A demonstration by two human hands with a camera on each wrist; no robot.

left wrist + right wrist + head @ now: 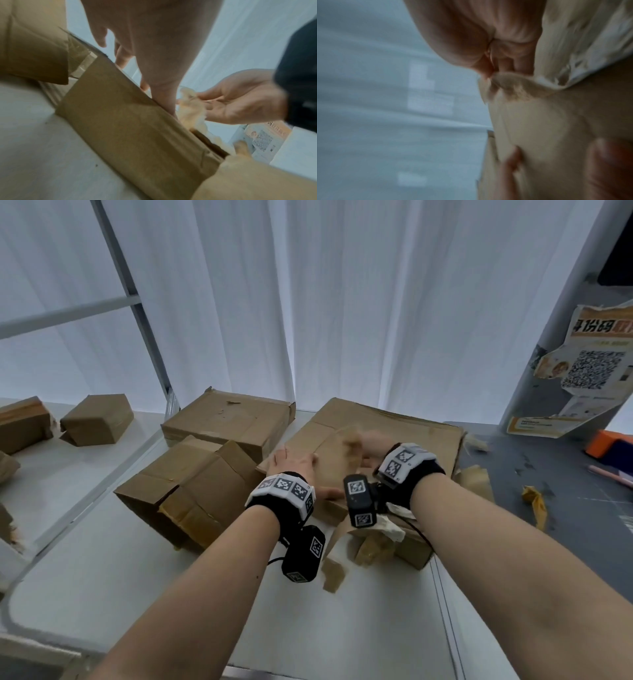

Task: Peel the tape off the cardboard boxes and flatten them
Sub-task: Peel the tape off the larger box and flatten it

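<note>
1. Head view: the flat cardboard box [383, 436] lies on the white table [171, 594], straight ahead of both forearms and under both hands; the left hand [294, 465] rests on its near-left corner with fingers spread flat, pressing it down, holding nothing; the right hand [371, 445] sits further in, over the middle of the top face, fingers closed on a lifted strip of brown tape [346, 440]; the strip is blurred, yet it seems to run from the near edge up toward the far-left; so the right hand is the nearer to the tape, and the left is the anchor beside it; a judgement: the peel should go along that line, away from the pressing hand. A half-collapsed box [191, 491] stands just left of the work, another flat box [229, 422] behind it; torn tape scraps [534, 501] lie to the right.

2. Left wrist view: the left hand [154, 47] reaches down with straight fingers onto the box edge [128, 121]; the right hand [240, 98] is just beside it, pinching crumpled tape [190, 108] at the fingertips.

3. Right wrist view: blurred; the right hand [488, 47] has thumb and fingers closed on the tape end [510, 83], which pulls up off the cardboard [539, 128]; a left fingertip [513, 159] touches the cardboard below.
</note>
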